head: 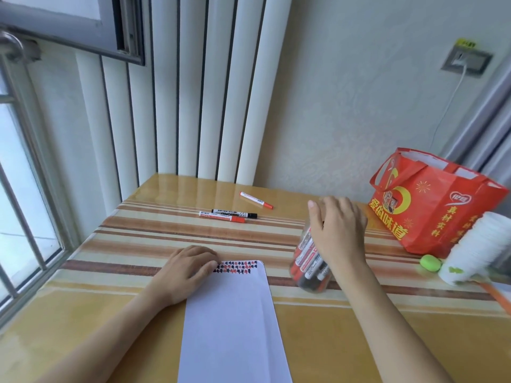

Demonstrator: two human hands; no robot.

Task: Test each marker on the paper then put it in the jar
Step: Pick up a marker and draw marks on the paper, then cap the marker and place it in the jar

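Note:
A white sheet of paper point(235, 322) lies on the table, with rows of red and black marks along its far edge. My left hand point(188, 269) rests flat on its far left corner. A clear jar point(311, 268) stands to the right of the paper and holds several red and black markers. My right hand point(336, 225) hovers over the jar's mouth, fingers spread, with nothing visible in it. Further back lie a red marker point(256, 200), a black marker point(234, 213) and another red marker point(221, 217).
A red gift bag point(431, 208) stands at the right. In front of it lie a green round object point(430, 263) and a stack of white paper cups point(481, 247) on its side. A window with bars is at the left. White panels lean on the wall behind.

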